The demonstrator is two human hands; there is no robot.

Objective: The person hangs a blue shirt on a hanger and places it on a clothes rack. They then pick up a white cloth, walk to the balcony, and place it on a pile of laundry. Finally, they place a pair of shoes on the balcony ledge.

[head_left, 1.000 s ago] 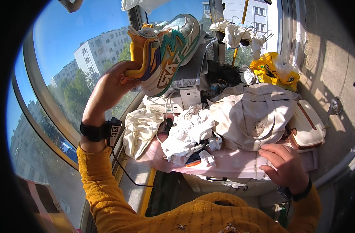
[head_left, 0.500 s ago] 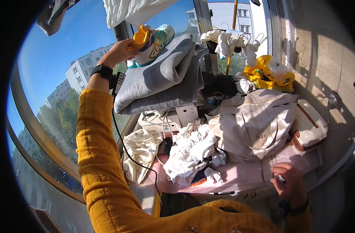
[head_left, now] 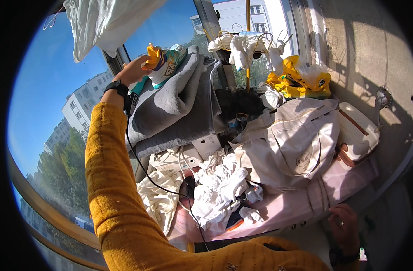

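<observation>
My left hand (head_left: 135, 72) reaches up to the far left, its fingers closed on the yellow collar of a white, teal and yellow sneaker (head_left: 165, 72). The sneaker sits on a thick folded grey quilt (head_left: 166, 110), by the window. Low on the right, in shade, my right hand (head_left: 344, 226) hangs beside the front edge of the pink-covered surface (head_left: 279, 205). Its fingers are curled in, and whatever they hold, if anything, is too dark to make out. A black cable (head_left: 145, 169) runs down from my left wrist.
A crumpled white clothes heap (head_left: 218, 189) and a cream cloth (head_left: 159, 194) lie before white boxes (head_left: 206, 147). Right of them are a beige tote bag (head_left: 285, 144), a cream case (head_left: 358, 133) and a yellow plastic bag (head_left: 301, 83). White laundry (head_left: 242, 49) hangs on a rack behind.
The view has shifted, so most things sit further left. My left hand stays on the sneaker's collar. My right hand has moved lower and further right, away from the tote bag.
</observation>
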